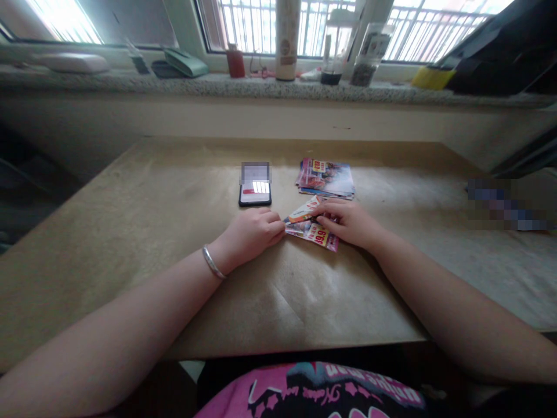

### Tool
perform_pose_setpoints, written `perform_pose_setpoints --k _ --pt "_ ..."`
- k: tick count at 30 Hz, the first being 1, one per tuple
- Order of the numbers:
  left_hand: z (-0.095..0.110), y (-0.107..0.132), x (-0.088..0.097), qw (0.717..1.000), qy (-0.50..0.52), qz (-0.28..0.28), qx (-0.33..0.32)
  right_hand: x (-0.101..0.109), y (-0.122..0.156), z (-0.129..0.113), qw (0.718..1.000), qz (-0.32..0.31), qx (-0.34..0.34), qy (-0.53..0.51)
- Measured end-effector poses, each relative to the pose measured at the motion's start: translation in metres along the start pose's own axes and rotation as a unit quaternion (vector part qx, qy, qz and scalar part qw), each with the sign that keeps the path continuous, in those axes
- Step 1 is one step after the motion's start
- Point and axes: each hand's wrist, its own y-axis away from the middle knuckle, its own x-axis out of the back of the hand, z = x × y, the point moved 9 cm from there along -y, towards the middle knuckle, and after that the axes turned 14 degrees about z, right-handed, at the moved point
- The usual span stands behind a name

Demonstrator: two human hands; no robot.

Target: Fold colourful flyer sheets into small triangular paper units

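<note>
In the head view, fingers of the left hand (pixel 257 232) pinch the narrow tip of a folded leaflet (pixel 310 230) on the desk (pixel 261 316) while those of the right hand (pixel 348 223), grip unclear, curve over its wider part, apparently steadying the fold, with a phone (pixel 255 195) beyond the left fingers and a leaflet stack (pixel 327 179) beyond the right.

Blown-out backlight from the window (pixel 248 26), white glare on the phone (pixel 255 186), soft dim edges.

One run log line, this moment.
left hand: holding left end of printed paper | right hand: over it | phone: beyond left hand | paper stack: beyond right hand
</note>
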Motion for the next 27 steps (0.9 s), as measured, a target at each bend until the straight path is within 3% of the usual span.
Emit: perform_pose_setpoints --k 7,12,16,21,27 --pt "-0.007 0.0 -0.001 0.999 0.006 0.003 0.039 -0.002 0.0 0.01 0.999 -0.035 -0.027 0.027" --pt "-0.018 0.002 -0.003 0.995 0.038 0.02 0.087 0.003 0.005 -0.006 0.991 -0.077 0.101 -0.042" --pt "-0.021 0.003 -0.004 0.993 0.04 0.02 0.105 0.004 0.007 -0.016 0.987 -0.086 0.125 -0.057" --pt "-0.02 0.004 -0.003 0.99 0.079 0.018 0.115 -0.001 0.003 -0.014 0.997 -0.059 0.052 -0.025" --pt "-0.016 0.005 0.002 0.982 0.16 0.032 0.094 -0.004 0.003 0.012 0.994 -0.017 -0.095 -0.043"
